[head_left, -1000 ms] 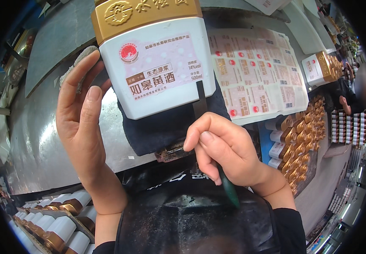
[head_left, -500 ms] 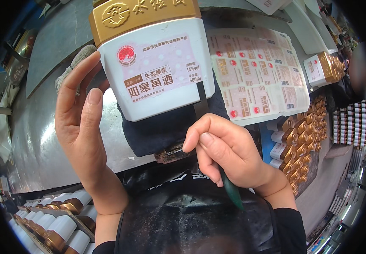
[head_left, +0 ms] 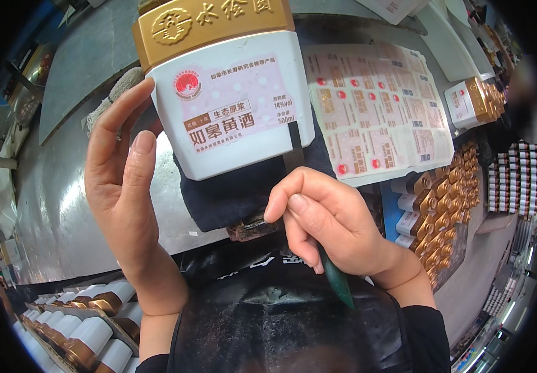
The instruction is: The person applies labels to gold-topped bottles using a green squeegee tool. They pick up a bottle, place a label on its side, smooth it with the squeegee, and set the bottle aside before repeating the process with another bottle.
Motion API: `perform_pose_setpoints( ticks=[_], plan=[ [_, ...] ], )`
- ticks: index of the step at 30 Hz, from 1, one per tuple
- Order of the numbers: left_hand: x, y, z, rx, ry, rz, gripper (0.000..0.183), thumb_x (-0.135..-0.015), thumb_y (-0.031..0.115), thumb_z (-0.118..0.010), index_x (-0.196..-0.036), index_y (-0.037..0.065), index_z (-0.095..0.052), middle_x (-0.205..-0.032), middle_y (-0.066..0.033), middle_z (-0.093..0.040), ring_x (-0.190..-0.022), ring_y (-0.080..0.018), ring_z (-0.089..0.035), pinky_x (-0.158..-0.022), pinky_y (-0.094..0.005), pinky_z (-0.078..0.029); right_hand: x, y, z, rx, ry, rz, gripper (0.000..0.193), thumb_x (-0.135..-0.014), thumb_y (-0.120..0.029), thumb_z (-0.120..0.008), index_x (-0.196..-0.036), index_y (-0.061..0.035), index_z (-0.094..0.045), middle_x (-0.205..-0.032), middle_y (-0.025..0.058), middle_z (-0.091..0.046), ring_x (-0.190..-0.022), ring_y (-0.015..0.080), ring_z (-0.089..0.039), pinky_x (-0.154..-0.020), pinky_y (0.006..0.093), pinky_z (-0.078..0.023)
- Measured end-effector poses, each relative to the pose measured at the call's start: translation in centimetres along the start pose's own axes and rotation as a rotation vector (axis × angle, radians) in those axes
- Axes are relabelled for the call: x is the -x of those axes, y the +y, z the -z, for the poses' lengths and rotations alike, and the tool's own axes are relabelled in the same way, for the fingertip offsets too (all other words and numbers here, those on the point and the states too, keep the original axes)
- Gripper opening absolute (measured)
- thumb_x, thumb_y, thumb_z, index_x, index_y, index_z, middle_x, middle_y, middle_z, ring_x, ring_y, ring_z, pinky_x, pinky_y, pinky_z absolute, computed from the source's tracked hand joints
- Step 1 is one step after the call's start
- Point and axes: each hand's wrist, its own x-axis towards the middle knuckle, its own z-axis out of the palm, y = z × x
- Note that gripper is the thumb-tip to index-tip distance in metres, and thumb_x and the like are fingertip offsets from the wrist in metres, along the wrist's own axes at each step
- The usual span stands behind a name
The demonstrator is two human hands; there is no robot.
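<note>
Label (head_left: 234,102) in my head view lies flat on the front of the white-and-gold bottle (head_left: 237,160), which rests on a dark cloth (head_left: 237,205) at the metal table's (head_left: 94,211) near edge. I judge it placed, perhaps with only its lower right corner left to tend. My right hand (head_left: 330,217) closes around a green-handled tool (head_left: 340,286), its flat dark blade (head_left: 294,149) at that corner. My left hand (head_left: 122,155) curves half open by the bottle's left side, thumb clear; whether its far fingertips press, I cannot tell. Toward the table's right edge, a backing sheet (head_left: 442,137) carries more labels.
</note>
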Motion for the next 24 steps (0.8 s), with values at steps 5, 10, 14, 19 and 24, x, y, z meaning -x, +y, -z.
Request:
perform_pose_setpoints(
  ticks=[5,10,14,19,24],
  plan=[
    [0.1,0.0,0.1,-0.004,0.005,0.006,0.04,-0.093,0.012,-0.058,-0.13,-0.004,-0.054,-0.13,-0.0182,-0.058,-0.124,-0.0243,-0.053,-0.104,-0.04,-0.043,0.0,0.1,0.1,-0.013,-0.004,-0.015,0.023,-0.105,-0.016,-0.036,-0.107,0.0,-0.053,-0.059,-0.0018,-0.05,-0.05,0.0023,-0.046,-0.048,0.0173,-0.039],
    [0.0,0.1,-0.2,-0.011,0.026,0.005,0.039,-0.093,0.01,-0.058,-0.129,-0.003,-0.055,-0.13,-0.0177,-0.058,-0.124,-0.0239,-0.053,-0.104,-0.0391,-0.043,0.0,-0.1,0.1,-0.015,-0.009,-0.029,0.023,-0.105,-0.016,-0.037,-0.107,0.0,-0.053,-0.059,-0.0017,-0.05,-0.05,0.0023,-0.046,-0.048,0.0176,-0.039],
    [-0.1,0.1,-0.1,-0.042,-0.011,0.031,0.043,-0.094,0.011,-0.056,-0.134,-0.003,-0.051,-0.136,-0.0173,-0.053,-0.129,-0.0255,-0.048,-0.108,-0.04,-0.038,0.1,-0.2,0.2,-0.013,-0.013,-0.043,0.022,-0.104,-0.015,-0.037,-0.107,-0.0002,-0.053,-0.059,-0.0018,-0.05,-0.05,0.0024,-0.046,-0.05,0.0178,-0.039],
    [-0.1,0.0,-0.3,-0.026,-0.004,0.029,0.045,-0.093,0.012,-0.057,-0.136,-0.003,-0.049,-0.136,-0.0168,-0.053,-0.128,-0.0247,-0.048,-0.109,-0.0394,-0.037,0.2,-0.4,0.1,-0.007,-0.015,-0.042,0.02,-0.103,-0.012,-0.038,-0.106,-0.0002,-0.054,-0.059,-0.0022,-0.05,-0.05,0.0019,-0.046,-0.049,0.0177,-0.038],
    [-0.5,-0.2,-0.6,-0.032,-0.018,-0.015,0.052,-0.093,0.011,-0.056,-0.141,-0.002,-0.041,-0.137,-0.0178,-0.051,-0.128,-0.0245,-0.048,-0.109,-0.0374,-0.036,0.2,-3.2,1.0,0.235,0.287,0.317,0.012,-0.097,-0.009,-0.049,-0.097,0.0012,-0.054,-0.059,-0.0023,-0.049,-0.042,0.0007,-0.041,-0.041,0.0156,-0.03]
  ],
)
